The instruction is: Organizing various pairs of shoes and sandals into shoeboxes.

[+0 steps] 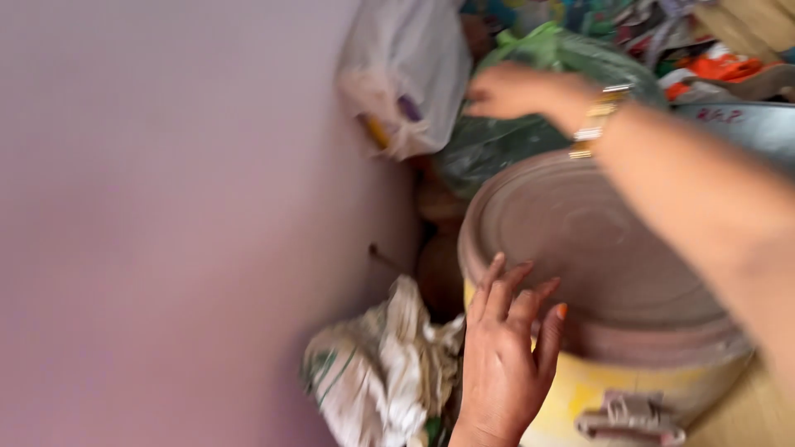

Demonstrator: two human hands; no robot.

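Note:
My left hand [505, 364] comes up from the bottom edge and lies flat, fingers spread, on the near rim of a round brown lid [596, 248]. The lid covers a yellow drum [580, 389]. My right arm, with bangles [596, 124] at the wrist, crosses over the drum from the right. My right hand [509, 89] is blurred and hovers at the top of a green plastic bag [497, 149] behind the drum, fingers stretched toward a white plastic bag [406, 66]. Nothing shows in either hand.
A plain pinkish wall [166, 223] fills the left half. A crumpled white sack [381, 372] is wedged between wall and drum. A metal latch [629, 414] sits on the drum's side. Colourful clutter [712, 50] is piled at the top right.

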